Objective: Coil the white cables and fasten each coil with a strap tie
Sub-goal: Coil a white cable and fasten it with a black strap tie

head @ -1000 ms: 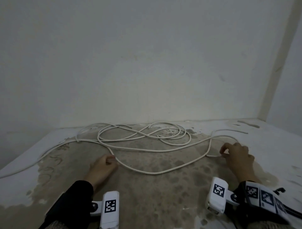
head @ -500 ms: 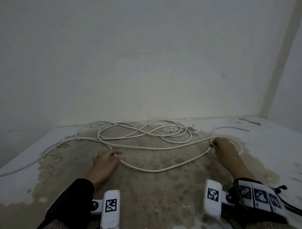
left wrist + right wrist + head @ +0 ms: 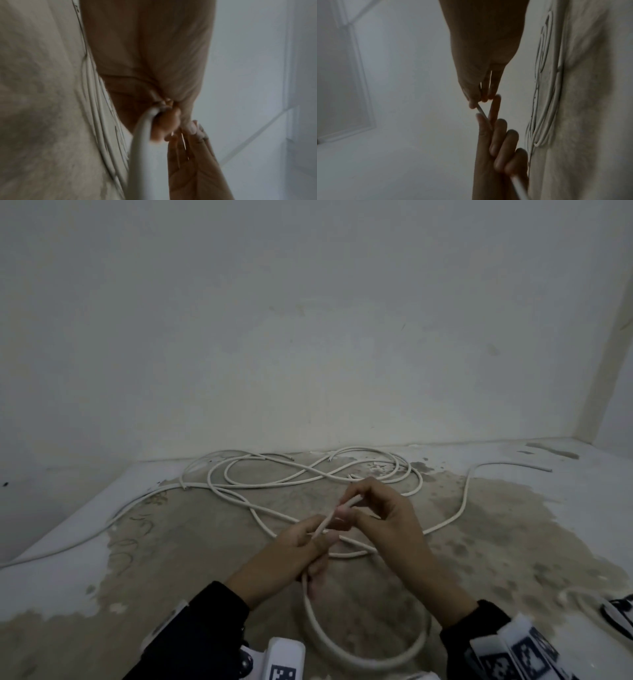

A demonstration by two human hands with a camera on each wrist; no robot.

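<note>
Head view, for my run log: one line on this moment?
left hand grips cable | right hand pinches cable end | first loop formed

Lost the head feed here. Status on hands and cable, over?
Left hand grips the white cable, first loop hanging below. Right hand pinches its end. Remaining cable tangled on floor. No strap tie seen.

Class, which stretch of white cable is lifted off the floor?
The loop nearest the camera, held by both hands; the tangle by the wall lies flat.
</note>
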